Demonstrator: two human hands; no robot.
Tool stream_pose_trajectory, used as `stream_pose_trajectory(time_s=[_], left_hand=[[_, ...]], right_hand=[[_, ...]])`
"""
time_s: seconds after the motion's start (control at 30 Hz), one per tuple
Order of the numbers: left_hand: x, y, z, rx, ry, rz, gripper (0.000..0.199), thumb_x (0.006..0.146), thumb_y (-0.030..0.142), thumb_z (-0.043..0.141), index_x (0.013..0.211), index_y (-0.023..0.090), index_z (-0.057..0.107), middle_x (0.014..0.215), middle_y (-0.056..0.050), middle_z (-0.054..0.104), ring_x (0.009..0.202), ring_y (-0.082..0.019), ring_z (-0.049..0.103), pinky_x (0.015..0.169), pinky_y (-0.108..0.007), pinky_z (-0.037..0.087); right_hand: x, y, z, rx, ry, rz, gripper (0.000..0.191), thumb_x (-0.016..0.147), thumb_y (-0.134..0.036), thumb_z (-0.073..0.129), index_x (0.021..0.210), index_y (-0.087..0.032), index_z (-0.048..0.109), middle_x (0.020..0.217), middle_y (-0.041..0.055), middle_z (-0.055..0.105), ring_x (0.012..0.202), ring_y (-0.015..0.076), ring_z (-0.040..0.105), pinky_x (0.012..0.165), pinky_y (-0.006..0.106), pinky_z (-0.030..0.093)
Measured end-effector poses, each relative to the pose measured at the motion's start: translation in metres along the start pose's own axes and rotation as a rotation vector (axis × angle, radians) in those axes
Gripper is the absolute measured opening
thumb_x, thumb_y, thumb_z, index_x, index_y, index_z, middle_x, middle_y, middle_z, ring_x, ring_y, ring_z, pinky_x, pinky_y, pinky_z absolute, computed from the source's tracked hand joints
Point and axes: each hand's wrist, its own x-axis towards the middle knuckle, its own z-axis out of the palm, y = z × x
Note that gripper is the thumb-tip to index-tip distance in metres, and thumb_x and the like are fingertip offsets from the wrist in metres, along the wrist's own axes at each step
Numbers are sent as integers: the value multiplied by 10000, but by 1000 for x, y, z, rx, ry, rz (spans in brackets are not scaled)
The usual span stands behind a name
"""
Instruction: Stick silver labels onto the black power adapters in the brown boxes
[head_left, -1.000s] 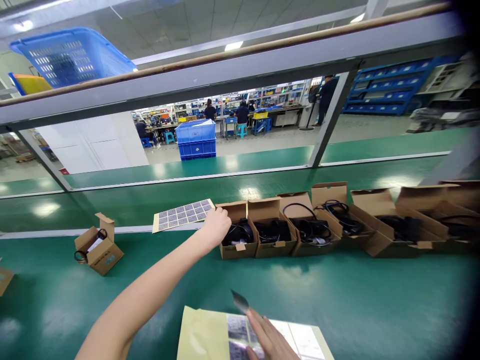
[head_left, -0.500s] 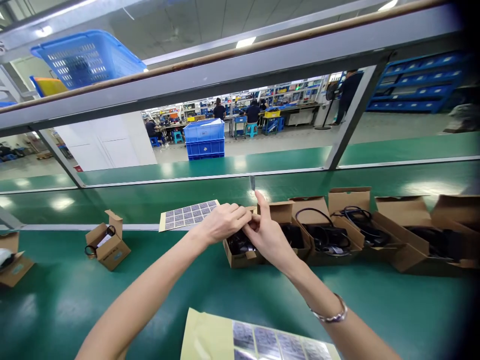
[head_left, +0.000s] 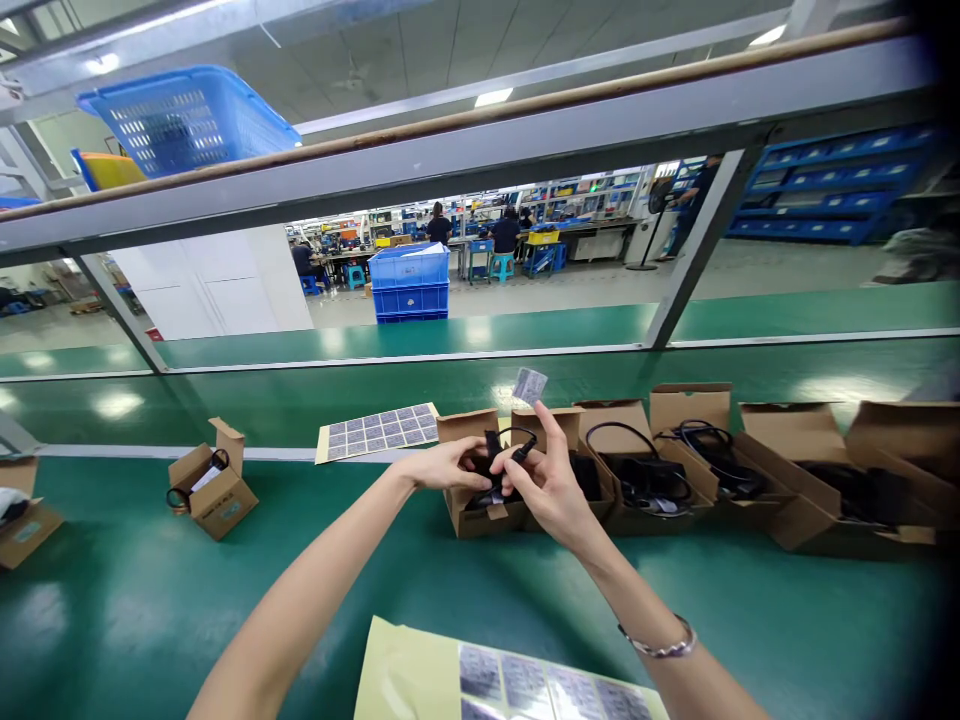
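Over an open cardboard box (head_left: 466, 427) near the middle of the bench, both my hands work on a black cable (head_left: 525, 436). My right hand (head_left: 553, 490) is closed, pinching the cable near its plug between thumb and fingers. Its index finger points up, and a small silver printed label (head_left: 529, 385) clings to the tip. My left hand (head_left: 448, 464) is at the box's left side, its fingers closed around a dark part of the cable. Black items inside the box are partly hidden by my fingers.
Several open boxes (head_left: 656, 490) with black cables stand in a row to the right. A small open box (head_left: 214, 490) sits at left. Label sheets lie behind my left hand (head_left: 382, 430) and at the front edge (head_left: 420, 670). A metal frame (head_left: 697, 250) crosses behind the bench.
My hands have moved slightly apart, and the black cable now shows between them. The label on my right index fingertip has turned from edge-on to face me. The box's rear flap is now uncovered.
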Motion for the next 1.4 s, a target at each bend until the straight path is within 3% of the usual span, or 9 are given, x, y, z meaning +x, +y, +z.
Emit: stream_pose_trajectory(time_s=[0.13, 0.3, 0.5, 0.63, 0.77, 0.9, 1.0, 1.17, 1.4], left_hand=[[-1, 3, -3, -96, 32, 13, 404, 762, 489, 783, 947, 156, 648, 937, -35, 688, 929, -199, 636, 878, -336, 503], [-21, 9, -1, -189, 238, 53, 458, 928, 622, 507, 1103, 199, 527, 1012, -41, 624, 918, -166, 645, 867, -325, 512], [-25, 38, -11, -105, 227, 49, 392, 894, 518, 630, 1061, 163, 634, 861, -11, 605, 691, -114, 569, 630, -229, 450], [-28, 53, -9, -47, 249, 81, 290, 917, 390, 630, 1091, 159, 622, 974, -36, 611, 806, -132, 557, 702, -240, 448], [-41, 48, -1, 101, 283, 169, 519, 764, 256, 805, 1225, 186, 577, 985, -29, 589, 810, -146, 538, 746, -269, 464], [-52, 39, 9, 200, 435, 207, 453, 772, 166, 778, 1193, 196, 614, 932, -14, 589, 740, -134, 533, 711, -267, 464], [-60, 37, 17, 210, 511, 180, 464, 751, 159, 793, 1180, 184, 621, 880, -1, 592, 715, -133, 545, 703, -270, 470], [-72, 37, 28, 235, 495, 217, 459, 758, 173, 776, 1191, 201, 623, 945, -26, 643, 769, -153, 585, 725, -275, 496], [-82, 36, 37, 219, 469, 230, 502, 739, 115, 732, 1215, 229, 618, 969, -30, 649, 776, -159, 587, 727, -278, 520]], right_hand=[[-2, 1, -6, -17, -2, -20, 830, 957, -377, 550, 1581, -277, 11, 803, -13, 657, 589, 134, 576, 600, 306, 562], [-2, 1, -16, -244, 55, 61, 878, 947, -463, 530, 1588, -201, -10, 839, 30, 680, 624, 175, 605, 596, 344, 565], [13, -38, -22, -641, 212, -138, 987, 854, -542, 650, 1582, -234, 58, 1276, 153, 629, 1040, 285, 643, 905, 480, 534], [30, -56, -12, -292, -95, 24, 1005, 891, -523, 626, 1581, -216, -38, 1010, 92, 737, 911, 240, 711, 858, 432, 573], [40, -52, -8, -95, -183, 95, 1025, 887, -523, 644, 1574, -217, -52, 910, 54, 741, 869, 230, 713, 835, 421, 582], [42, -56, -21, -287, -64, 42, 784, 883, -563, 624, 1503, -214, 294, 961, 72, 696, 848, 216, 683, 794, 375, 576], [35, -75, -31, -440, 73, -52, 393, 864, -549, 656, 1086, -226, 627, 1013, 72, 644, 860, 195, 644, 759, 311, 553], [16, -104, -25, -269, -283, 178, 350, 897, -554, 613, 809, -215, 599, 718, 10, 592, 637, 142, 576, 561, 239, 499], [4, -94, -10, -382, -303, 224, 339, 915, -541, 590, 820, -216, 603, 725, 15, 609, 624, 140, 557, 523, 232, 456]])
